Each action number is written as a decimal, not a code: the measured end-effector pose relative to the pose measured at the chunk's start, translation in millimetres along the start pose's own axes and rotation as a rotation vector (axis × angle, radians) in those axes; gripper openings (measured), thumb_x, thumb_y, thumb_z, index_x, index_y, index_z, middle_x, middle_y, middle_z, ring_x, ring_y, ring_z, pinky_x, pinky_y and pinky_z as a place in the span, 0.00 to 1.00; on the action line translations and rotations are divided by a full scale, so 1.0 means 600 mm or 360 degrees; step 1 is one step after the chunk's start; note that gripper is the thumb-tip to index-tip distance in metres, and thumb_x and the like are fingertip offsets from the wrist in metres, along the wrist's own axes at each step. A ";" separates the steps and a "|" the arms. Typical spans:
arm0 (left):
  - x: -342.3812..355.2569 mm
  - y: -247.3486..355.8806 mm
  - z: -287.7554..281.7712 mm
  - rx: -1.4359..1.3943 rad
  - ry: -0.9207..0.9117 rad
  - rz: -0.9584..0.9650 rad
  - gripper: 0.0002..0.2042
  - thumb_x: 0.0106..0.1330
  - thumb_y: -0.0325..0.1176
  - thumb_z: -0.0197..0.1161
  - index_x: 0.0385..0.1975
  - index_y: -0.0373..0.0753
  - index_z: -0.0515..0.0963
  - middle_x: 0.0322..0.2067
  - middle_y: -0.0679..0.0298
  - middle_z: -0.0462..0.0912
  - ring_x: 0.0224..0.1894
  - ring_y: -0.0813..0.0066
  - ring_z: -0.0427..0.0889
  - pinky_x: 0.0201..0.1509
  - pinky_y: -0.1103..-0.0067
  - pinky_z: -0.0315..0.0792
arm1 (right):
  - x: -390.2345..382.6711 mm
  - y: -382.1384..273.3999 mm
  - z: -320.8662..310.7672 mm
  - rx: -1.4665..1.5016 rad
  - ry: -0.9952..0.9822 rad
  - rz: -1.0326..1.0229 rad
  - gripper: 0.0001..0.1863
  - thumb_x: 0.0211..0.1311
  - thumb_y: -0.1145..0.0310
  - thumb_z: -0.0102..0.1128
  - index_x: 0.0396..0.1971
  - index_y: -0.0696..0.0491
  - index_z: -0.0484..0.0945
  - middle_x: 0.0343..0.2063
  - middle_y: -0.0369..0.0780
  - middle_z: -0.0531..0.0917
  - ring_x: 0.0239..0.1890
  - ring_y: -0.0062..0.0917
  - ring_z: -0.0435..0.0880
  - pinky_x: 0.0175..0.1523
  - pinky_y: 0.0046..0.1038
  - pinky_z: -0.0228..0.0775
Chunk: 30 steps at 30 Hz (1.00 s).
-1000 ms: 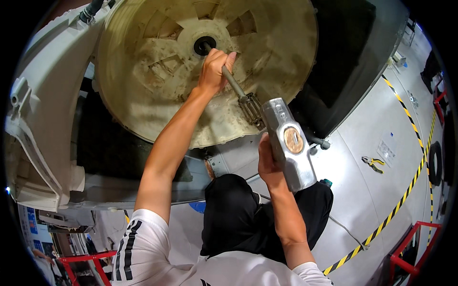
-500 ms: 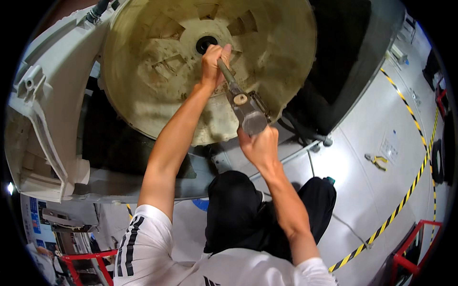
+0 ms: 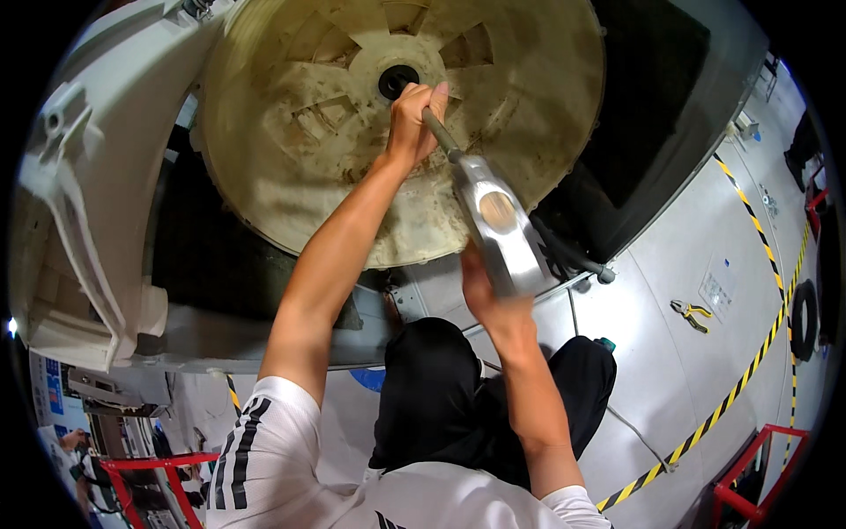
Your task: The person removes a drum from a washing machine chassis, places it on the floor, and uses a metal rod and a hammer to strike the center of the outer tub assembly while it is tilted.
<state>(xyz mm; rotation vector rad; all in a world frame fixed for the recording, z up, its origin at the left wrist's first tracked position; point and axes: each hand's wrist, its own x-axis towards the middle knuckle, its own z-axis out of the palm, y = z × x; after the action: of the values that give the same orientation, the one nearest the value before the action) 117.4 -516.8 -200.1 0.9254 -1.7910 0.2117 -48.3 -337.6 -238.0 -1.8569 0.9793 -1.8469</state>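
1. Left hand (image 3: 414, 119): fingers wrapped around the metal rod (image 3: 440, 134), thumb up on the right side, close to the hub.
2. Rod: slants from the dark hub ring (image 3: 387, 85), at the middle of the round yellowed tub (image 3: 529, 106), toward near right. Near end hidden behind the hammer head; can't tell if the two touch.
3. Right hand (image 3: 495, 291): holding the hammer (image 3: 509, 236), just on the near side of the tub rim. Fingers mostly behind the head, so exact grip can't be read. Head blurred; wood shows in its eye.
4. Hammer handling, my read: heavy, rigid, top-heavy; bare steel faces likely slick. Take it by the handle, full fist, not by the head. Wrist needs to be firm.
5. Rod handling: stiff, fairly heavy, round, could roll in a loose palm. Best hold is the plain shaft by the hub, where the left hand is; keep fingers off the end by the hammer.
6. Tub: looks like thin moulded plastic, stained; probably the fragile part here. Don't lean on its rim.
7. Pliers (image 3: 692, 315), yellow and black, on the floor (image 3: 648, 370) to the right, well apart from both hands.
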 end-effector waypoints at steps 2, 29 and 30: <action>0.006 -0.008 0.007 0.0032 0.0055 -0.0036 0.17 0.63 0.26 0.57 0.12 0.33 0.63 0.14 0.56 0.63 0.19 0.60 0.61 0.24 0.70 0.59 | 0.019 -0.004 0.005 0.0155 -0.0048 0.0176 0.18 0.35 0.80 0.65 0.34 0.60 0.75 0.20 0.46 0.78 0.22 0.41 0.80 0.27 0.26 0.71; 0.008 0.013 -0.001 0.0235 -0.0410 -0.0142 0.20 0.66 0.35 0.54 0.11 0.33 0.68 0.14 0.53 0.69 0.23 0.54 0.66 0.29 0.65 0.62 | -0.017 -0.011 -0.037 0.0305 0.0039 0.0515 0.06 0.63 0.76 0.52 0.25 0.58 0.73 0.14 0.32 0.71 0.15 0.13 0.67 0.21 0.18 0.59; 0.010 0.014 0.000 0.0243 -0.0416 -0.0132 0.20 0.66 0.35 0.54 0.11 0.33 0.68 0.14 0.53 0.69 0.23 0.54 0.66 0.29 0.65 0.63 | -0.011 -0.012 -0.035 -0.0164 0.0001 0.0189 0.07 0.63 0.75 0.52 0.25 0.58 0.74 0.15 0.32 0.72 0.15 0.14 0.68 0.21 0.19 0.60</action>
<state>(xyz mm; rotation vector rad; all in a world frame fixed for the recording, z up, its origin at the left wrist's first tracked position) 110.7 -514.2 -192.6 1.1780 -1.9913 0.1827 -66.3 -323.4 -236.4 -1.8135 1.1790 -1.7583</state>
